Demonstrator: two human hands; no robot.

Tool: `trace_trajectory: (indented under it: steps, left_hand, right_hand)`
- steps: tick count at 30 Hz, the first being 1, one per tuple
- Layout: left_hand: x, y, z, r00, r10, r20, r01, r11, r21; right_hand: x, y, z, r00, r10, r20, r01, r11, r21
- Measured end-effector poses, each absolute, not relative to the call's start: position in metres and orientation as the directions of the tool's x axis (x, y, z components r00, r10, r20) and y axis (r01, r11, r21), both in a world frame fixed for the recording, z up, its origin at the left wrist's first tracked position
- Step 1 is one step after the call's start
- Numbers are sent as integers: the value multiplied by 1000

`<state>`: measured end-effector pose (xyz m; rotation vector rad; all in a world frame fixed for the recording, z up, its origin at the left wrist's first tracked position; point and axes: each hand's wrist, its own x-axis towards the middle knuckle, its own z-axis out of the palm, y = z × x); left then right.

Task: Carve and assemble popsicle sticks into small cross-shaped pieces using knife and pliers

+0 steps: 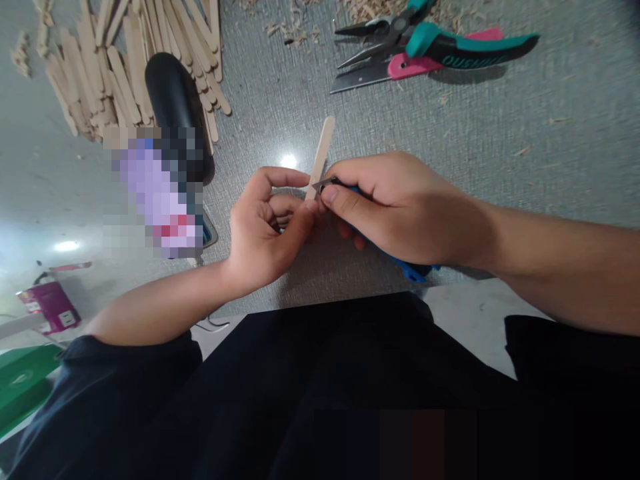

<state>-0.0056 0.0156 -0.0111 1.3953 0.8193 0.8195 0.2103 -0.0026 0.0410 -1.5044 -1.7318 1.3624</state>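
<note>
A pale wooden craft stick (323,150) stands out from the fingers of my left hand (273,227), which pinches its lower end between thumb and fingers. My right hand (400,207) is closed round a blue utility knife (407,268), whose handle shows below the palm. The short metal blade (326,182) lies against the stick just above my left thumb. The fingertips of both hands are close together, and the lowest end of the stick is hidden by them.
Many craft sticks (125,63) lie piled at the upper left, beside a black rounded case (175,107) and a blurred purple object (150,190). Teal-handled pliers (465,50) rest over a pink-handled blade (400,67) at the upper right. Wood shavings (370,10) are scattered behind; a purple box (50,307) sits far left.
</note>
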Motion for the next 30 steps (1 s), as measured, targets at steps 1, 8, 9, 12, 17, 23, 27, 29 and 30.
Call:
trace_trajectory:
  steps: [1, 8, 9, 12, 17, 23, 27, 29, 30]
  left_hand:
    - [-6, 15, -12, 503, 864, -5, -4, 8, 1000]
    - [-9, 16, -15, 578, 804, 135, -29, -146, 989]
    - [-9, 17, -16, 574, 799, 179, -53, -183, 982]
    - [-9, 22, -22, 547, 804, 234, -78, -229, 970]
    - [-11, 29, -35, 534, 822, 197, -81, -182, 980]
    - [-5, 25, -40, 520, 827, 214, -139, -165, 976]
    - [1, 22, -39, 476, 858, 195, -132, -150, 980]
    - [2, 21, -37, 461, 869, 180, -119, -140, 983]
    - [2, 21, -36, 452, 875, 172, -112, -135, 984]
  right_hand:
    - [211, -3, 41, -275, 931, -240, 453, -94, -886]
    - [212, -4, 40, -247, 945, -213, 383, -107, -917]
    - [212, -4, 39, -257, 944, -209, 370, -104, -923]
    - [212, -3, 37, -291, 934, -208, 321, -110, -941]
    - [213, -1, 33, -328, 922, -206, 264, -120, -957]
    - [216, -1, 32, -345, 915, -212, 278, -116, -953]
    - [215, -1, 34, -324, 915, -239, 352, -117, -928]
    - [214, -1, 35, -305, 925, -227, 389, -97, -916]
    - [213, -1, 36, -296, 929, -223, 404, -90, -910]
